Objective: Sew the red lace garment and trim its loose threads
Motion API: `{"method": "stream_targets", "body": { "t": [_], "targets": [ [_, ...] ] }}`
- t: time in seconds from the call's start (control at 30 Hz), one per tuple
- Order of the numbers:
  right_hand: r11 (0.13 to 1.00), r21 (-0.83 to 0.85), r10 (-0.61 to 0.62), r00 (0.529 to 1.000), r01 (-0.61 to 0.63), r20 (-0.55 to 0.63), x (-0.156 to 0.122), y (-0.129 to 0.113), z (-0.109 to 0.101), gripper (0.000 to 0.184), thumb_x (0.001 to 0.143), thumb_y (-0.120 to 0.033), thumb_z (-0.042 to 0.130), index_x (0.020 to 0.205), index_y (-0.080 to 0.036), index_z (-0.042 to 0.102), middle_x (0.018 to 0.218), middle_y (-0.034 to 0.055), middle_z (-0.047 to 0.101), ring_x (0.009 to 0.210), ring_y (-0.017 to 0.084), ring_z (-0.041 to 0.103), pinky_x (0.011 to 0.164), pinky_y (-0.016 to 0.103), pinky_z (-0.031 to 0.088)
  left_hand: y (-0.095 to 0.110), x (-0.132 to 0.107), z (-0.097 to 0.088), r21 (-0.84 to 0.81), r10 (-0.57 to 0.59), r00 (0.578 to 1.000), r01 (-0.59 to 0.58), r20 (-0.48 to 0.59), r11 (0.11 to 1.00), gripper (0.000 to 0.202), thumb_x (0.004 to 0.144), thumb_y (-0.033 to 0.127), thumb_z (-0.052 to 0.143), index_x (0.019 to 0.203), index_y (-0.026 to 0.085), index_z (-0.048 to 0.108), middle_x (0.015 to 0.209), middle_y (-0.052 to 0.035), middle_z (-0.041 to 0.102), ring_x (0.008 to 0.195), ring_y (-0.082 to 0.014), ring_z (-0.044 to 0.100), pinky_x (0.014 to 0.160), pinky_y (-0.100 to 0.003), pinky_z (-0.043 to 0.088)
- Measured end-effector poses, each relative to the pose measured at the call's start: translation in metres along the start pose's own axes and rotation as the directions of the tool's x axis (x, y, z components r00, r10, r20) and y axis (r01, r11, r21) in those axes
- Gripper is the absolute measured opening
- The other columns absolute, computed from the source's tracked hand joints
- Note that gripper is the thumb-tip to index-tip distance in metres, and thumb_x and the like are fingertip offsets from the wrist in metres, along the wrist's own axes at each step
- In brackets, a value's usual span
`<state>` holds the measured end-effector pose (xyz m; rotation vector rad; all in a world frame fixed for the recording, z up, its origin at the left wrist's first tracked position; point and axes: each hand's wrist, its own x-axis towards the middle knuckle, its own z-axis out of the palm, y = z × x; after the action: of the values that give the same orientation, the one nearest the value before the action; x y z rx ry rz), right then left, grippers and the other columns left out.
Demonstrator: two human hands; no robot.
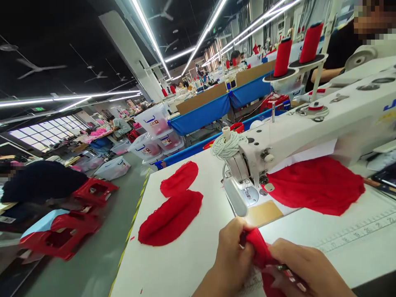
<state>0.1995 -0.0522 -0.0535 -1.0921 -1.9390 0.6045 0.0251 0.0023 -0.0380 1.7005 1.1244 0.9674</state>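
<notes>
Towards the worktop's near edge, the left hand's grip pinches red cloth, probably steadying it. The right hand's grip curls round a blurred metallic tool against the cloth.

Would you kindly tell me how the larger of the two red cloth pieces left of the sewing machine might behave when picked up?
The larger red cloth piece would probably droop, as its surface looks creased. It is likely light, lying thin and low on the white table. Its ragged edge might shed threads.
</notes>
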Motion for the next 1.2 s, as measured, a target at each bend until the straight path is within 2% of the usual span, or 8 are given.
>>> {"method": "stream_targets", "body": {
  "t": [0.1,0.2,0.43,0.63,0.77,0.97,1.1,1.2],
  "targets": [
    [0.929,-0.289,-0.232,0.972,0.232,0.034,-0.005,0.003,0.013,0.044,0.076,-0.008,0.046,0.117,-0.021,0.058,0.093,0.0044,0.073,0.058,0.016,0.065,0.049,0.024,0.048,-0.005,0.0,0.004,-0.194,-0.118,0.992,0.11,-0.033,0.975,0.012,0.073,0.015,0.061,0.079,0.022,0.053,0.062,0.0058,0.051,0.055,-0.011,0.042,0.055,-0.023,0.033],
    [0.839,-0.497,-0.248,0.969,0.222,0.014,-0.006,0.009,0.023,0.053,0.081,-0.002,0.04,0.13,-0.02,0.053,0.102,0.006,0.075,0.056,0.015,0.066,0.048,0.023,0.047,-0.003,0.005,0.005,-0.409,-0.237,0.971,0.21,-0.016,0.888,0.022,0.075,0.026,0.068,0.077,0.023,0.045,0.059,0.009,0.042,0.054,-0.0091,0.034,0.054,-0.022,0.03],
    [0.737,-0.643,-0.281,0.96,0.207,-0.014,0.0,0.022,0.023,0.045,0.083,-0.001,0.045,0.117,-0.025,0.062,0.106,0.0055,0.075,0.058,0.015,0.066,0.049,0.024,0.044,0.006,0.013,0.004,-0.436,-0.262,0.962,0.27,0.081,0.859,0.024,0.067,0.031,0.079,0.067,0.018,0.058,0.064,0.0031,0.055,0.063,-0.0121,0.046,0.061,-0.025,0.039],
    [0.734,-0.652,-0.293,0.955,0.191,-0.05,0.0,0.026,0.016,0.038,0.086,-0.006,0.042,0.113,-0.023,0.062,0.099,0.0074,0.074,0.052,0.015,0.063,0.044,0.024,0.042,0.01,0.016,-0.004,-0.404,-0.17,0.951,0.267,0.26,0.875,0.013,0.073,0.03,0.076,0.076,0.018,0.072,0.081,-0.0023,0.067,0.078,-0.0167,0.056,0.074,-0.027,0.045],
    [0.71,-0.68,-0.294,0.955,0.185,-0.047,0.0,0.026,0.012,0.037,0.087,-0.007,0.04,0.112,-0.022,0.062,0.097,0.0083,0.074,0.048,0.015,0.06,0.041,0.025,0.042,0.001,0.014,-0.007,-0.462,-0.123,0.938,0.271,0.325,0.845,0.024,0.085,0.039,0.065,0.089,0.017,0.075,0.097,-0.0064,0.068,0.091,-0.0202,0.059,0.082,-0.029,0.046],
    [0.742,-0.639,-0.274,0.962,0.202,-0.014,-0.004,0.031,0.012,0.044,0.084,-0.005,0.044,0.119,-0.024,0.061,0.11,0.0106,0.074,0.058,0.018,0.07,0.044,0.026,0.05,-0.001,0.012,0.001,-0.543,-0.273,0.926,0.375,0.262,0.751,0.026,0.076,0.035,0.08,0.078,0.013,0.068,0.084,-0.0026,0.065,0.069,-0.0111,0.056,0.065,-0.023,0.046],
    [0.95,-0.313,-0.021,0.997,-0.004,-0.076,-0.007,0.026,0.01,0.061,0.077,-0.001,0.04,0.127,-0.032,0.058,0.126,0.0055,0.067,0.078,0.016,0.074,0.057,0.023,0.057,-0.001,0.011,0.002,-0.574,-0.312,0.931,0.362,0.187,0.735,0.027,0.076,0.036,0.081,0.079,0.012,0.069,0.079,-0.0016,0.064,0.07,-0.0105,0.057,0.068,-0.023,0.046],
    [0.971,-0.154,0.167,0.979,-0.184,-0.12,-0.005,0.019,0.007,0.037,0.092,-0.023,0.05,0.126,-0.035,0.059,0.118,0.0038,0.067,0.087,0.018,0.073,0.064,0.024,0.059,0.0,0.01,0.002,-0.582,-0.323,0.933,0.352,0.156,0.733,0.028,0.073,0.036,0.083,0.077,0.012,0.069,0.083,-0.0024,0.066,0.073,-0.0117,0.058,0.069,-0.024,0.047]
  ]
}}
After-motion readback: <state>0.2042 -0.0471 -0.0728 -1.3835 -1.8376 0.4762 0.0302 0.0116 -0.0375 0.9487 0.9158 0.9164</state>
